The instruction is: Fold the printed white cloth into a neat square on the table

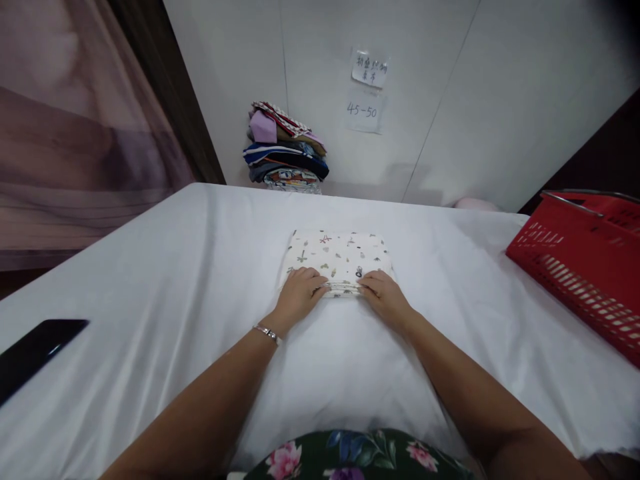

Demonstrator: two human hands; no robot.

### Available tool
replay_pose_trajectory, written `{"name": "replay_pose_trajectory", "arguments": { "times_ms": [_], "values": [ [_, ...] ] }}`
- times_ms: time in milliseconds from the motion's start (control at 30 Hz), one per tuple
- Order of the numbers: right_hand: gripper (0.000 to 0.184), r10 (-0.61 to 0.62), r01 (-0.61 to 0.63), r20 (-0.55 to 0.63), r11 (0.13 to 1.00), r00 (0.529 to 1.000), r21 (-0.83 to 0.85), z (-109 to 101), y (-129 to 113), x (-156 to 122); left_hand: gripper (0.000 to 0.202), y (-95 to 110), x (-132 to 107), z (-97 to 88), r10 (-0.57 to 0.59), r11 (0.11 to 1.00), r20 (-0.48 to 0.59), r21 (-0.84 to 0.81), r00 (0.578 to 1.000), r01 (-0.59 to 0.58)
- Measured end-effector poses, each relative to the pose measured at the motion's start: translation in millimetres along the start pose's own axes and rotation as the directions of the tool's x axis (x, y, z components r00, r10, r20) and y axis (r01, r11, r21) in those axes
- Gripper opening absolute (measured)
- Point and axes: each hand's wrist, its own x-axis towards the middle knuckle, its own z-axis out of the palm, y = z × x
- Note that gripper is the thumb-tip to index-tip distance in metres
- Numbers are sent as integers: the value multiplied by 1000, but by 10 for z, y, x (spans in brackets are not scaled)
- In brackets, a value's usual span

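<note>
With left hand [301, 290] and right hand [387, 299], pinched the near edge of a folded printed cloth [343, 257]. Had it lying on the white table cover [350, 360], between a black flat device [37, 353] at left and a red basket [590, 267] at right. Wore a bracelet [269, 333] on the left wrist.

The table [450, 267] is covered by a white sheet [150, 280], in which creases and shallow folds are formed. A folded cloth [340, 260], printed with small motifs on a white ground, is laid flat near the middle. A red slotted basket [595, 253] is placed at the right side. A flat black device [37, 357] is positioned at the left, partly cut off from view.
</note>
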Motion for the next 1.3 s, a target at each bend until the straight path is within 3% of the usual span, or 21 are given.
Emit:
{"name": "replay_pose_trajectory", "arguments": {
  "times_ms": [200, 367, 467, 800, 1300],
  "values": [
    [19, 26, -25, 25, 999, 999, -27, 25, 5, 21, 23, 44, 15, -22, -45, 999, 1, -26, 999, 45],
    [19, 59, -58, -42, 998, 997, 28, 52, 8, 5, 26, 73, 15, -49, -33, 999, -34, -42, 999, 32],
    [21, 19, -18, -70, 1000, 997, 17, 54, 2, -12, 27, 69, 9, -51, -7, 999, -42, -38, 999, 5],
    [20, -76, 78, 61, 996, 995, -35, -48, -3, -17, 18, 1, -20, -23, 48, 999, 18, -13, 999, -48],
    [24, -92, 88, -43, 991, 995, -99, 35, 42, -23, 20, 14, -13, -69, 91, 994, 16, 58, 996, -91]
  ]
}}
